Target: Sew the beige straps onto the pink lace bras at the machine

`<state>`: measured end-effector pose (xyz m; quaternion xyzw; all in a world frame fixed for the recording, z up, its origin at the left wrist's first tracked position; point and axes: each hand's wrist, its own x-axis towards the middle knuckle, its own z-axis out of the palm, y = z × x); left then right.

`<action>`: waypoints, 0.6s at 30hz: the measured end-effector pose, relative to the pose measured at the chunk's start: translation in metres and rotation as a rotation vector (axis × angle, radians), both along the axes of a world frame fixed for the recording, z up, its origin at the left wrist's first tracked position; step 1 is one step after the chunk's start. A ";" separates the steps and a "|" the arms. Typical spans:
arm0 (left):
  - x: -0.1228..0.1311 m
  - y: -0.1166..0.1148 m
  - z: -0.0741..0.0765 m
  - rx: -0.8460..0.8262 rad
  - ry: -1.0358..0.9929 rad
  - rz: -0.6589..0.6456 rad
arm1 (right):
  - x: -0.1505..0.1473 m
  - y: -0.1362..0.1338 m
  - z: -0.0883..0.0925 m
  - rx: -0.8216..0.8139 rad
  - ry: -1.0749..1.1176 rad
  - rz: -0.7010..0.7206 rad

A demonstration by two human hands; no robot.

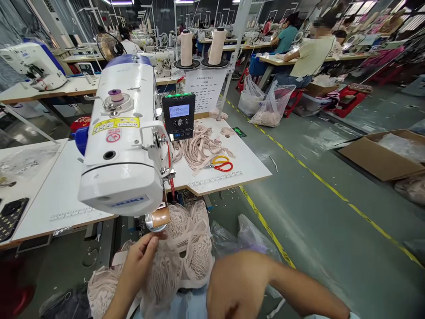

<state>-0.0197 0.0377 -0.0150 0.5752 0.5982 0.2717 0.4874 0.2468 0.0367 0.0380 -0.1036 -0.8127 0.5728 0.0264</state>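
Observation:
My left hand [141,261] is low in the picture, fingers pinched on pale pink lace fabric [186,248] just under the head of a white sewing machine [124,137]. The lace is bunched below the machine's metal arm end [156,221]. My right hand [237,288] is at the bottom middle, seen from the back and curled downward beside the lace; its fingers are hidden. A pile of beige elastic straps [199,148] and red-and-yellow scissors [221,164] lie on the white table [232,173] to the right of the machine.
A black control panel [179,115] is mounted behind the machine, with two thread cones [201,46] beyond. Clear plastic bags [245,235] lie on the green floor by a yellow line [299,161]. A cardboard box [381,155] sits at right. Other people sew at far tables.

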 end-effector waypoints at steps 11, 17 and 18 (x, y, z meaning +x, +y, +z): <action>0.037 -0.022 0.031 -0.209 -0.258 -0.596 | 0.025 0.074 -0.012 -0.028 0.014 -0.497; 0.016 -0.013 0.031 -0.182 -0.305 -0.472 | 0.078 0.092 -0.062 -0.636 0.229 -0.803; 0.018 -0.012 0.030 -0.199 -0.346 -0.447 | 0.076 0.087 -0.070 -0.661 0.322 -0.906</action>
